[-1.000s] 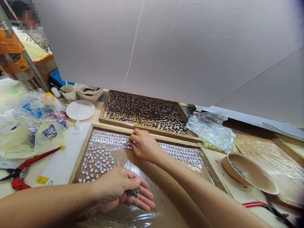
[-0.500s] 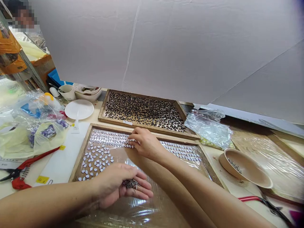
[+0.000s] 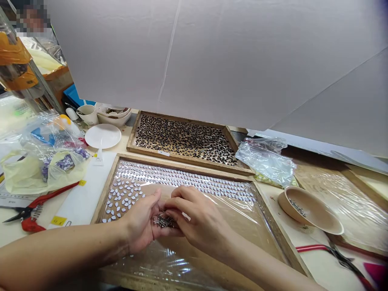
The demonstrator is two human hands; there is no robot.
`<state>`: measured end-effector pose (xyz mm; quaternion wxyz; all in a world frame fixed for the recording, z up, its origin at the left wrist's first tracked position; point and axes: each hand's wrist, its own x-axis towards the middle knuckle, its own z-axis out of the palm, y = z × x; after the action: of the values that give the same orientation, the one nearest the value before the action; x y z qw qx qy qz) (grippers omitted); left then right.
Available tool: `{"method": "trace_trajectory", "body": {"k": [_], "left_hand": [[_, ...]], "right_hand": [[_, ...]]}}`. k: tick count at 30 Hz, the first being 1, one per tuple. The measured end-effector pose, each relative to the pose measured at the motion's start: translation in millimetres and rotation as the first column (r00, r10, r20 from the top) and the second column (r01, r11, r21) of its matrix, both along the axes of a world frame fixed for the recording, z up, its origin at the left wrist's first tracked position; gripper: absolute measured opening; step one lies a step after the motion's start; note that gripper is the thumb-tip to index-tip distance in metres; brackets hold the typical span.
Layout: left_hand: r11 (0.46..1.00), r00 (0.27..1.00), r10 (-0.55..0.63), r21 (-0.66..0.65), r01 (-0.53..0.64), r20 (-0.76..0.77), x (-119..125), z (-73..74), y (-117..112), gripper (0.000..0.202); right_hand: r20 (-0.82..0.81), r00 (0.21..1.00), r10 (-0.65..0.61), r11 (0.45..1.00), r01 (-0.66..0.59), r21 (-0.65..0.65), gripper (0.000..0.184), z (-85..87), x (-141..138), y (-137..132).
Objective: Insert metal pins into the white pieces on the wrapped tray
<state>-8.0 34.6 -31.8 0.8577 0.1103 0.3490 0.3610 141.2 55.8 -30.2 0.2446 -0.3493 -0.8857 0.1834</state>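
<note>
My left hand lies palm up over the near wooden tray, cupping a small pile of thin metal pins. My right hand has come to that palm, its fingertips pinched at the pins. The tray is lined with clear film and holds rows of small white drop-shaped pieces along its far side, with loose ones at the left.
A second wooden tray of dark beads lies behind. A tan bowl with pins sits at right, beside red-handled pliers. Left are plastic bags, red cutters, a white plate and cups. A white board hangs overhead.
My right hand left the row of white pieces at the tray's far side and came back to my left palm, where it now pinches at the pins. The left hand shifted slightly forward.
</note>
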Motion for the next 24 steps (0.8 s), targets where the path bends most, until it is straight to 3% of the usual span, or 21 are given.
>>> {"method": "trace_trajectory", "body": {"k": [9,13,18,20,24], "left_hand": [[1.000,0.999,-0.011,0.027,0.012,-0.052,1.2,-1.1,-0.9,0.041],[1.000,0.998,-0.018,0.016,0.019,-0.064,1.0,-3.2,-1.0,0.040],[0.996,0.994,-0.086,0.002,0.086,-0.070,1.0,-4.4,0.0,0.037],[0.990,0.985,-0.142,-0.010,0.142,-0.101,1.6,-3.6,-0.6,0.028],[0.984,0.972,-0.177,-0.012,0.177,-0.157,2.5,-2.2,-2.3,0.019]], "right_hand": [[0.042,0.997,0.064,0.993,-0.068,0.096,0.020,-0.6,-11.0,-0.4],[0.068,0.993,0.095,0.994,-0.098,0.047,0.014,4.4,-8.0,-2.2],[-0.077,0.997,-0.013,0.990,0.001,-0.142,0.014,10.2,3.4,17.1],[-0.093,0.993,-0.079,0.988,0.066,-0.136,0.012,5.5,6.6,32.8],[0.027,0.986,-0.166,0.983,0.168,-0.077,0.011,-15.6,6.1,60.2]]}}
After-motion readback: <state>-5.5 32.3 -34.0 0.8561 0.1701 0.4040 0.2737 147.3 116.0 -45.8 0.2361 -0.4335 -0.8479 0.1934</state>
